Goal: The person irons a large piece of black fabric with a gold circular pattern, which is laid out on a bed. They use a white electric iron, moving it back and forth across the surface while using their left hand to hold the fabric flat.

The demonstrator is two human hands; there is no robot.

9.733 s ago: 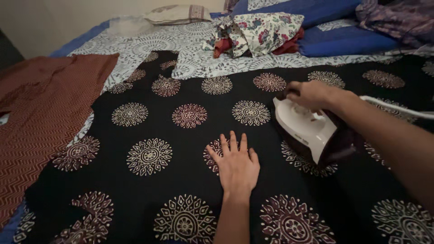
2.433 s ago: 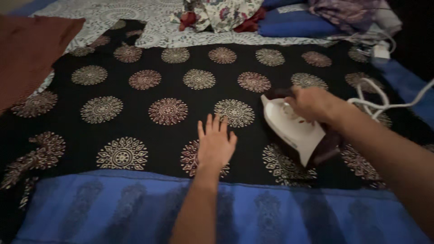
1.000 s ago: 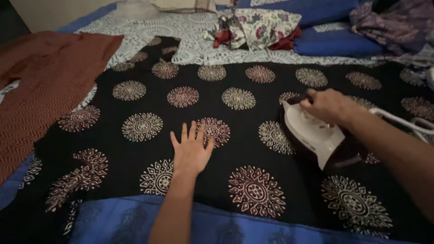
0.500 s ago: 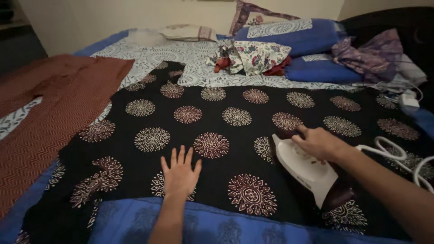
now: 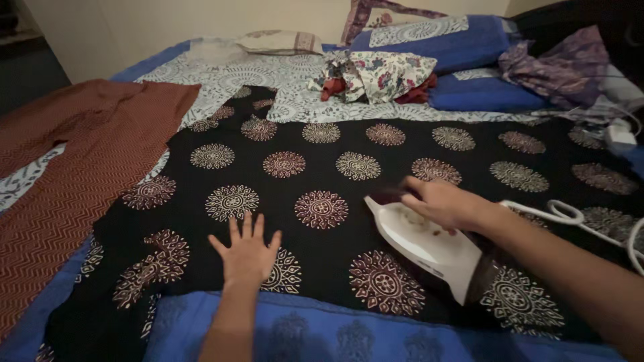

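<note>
While left hand (image 5: 247, 256) lies flat, fingers apart, on black printed cloth (image 5: 335, 181) — right hand (image 5: 439, 203) grips white iron (image 5: 426, 245).

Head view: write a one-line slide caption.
Right hand steers a white iron across black patterned cloth; left hand presses it flat.
</note>
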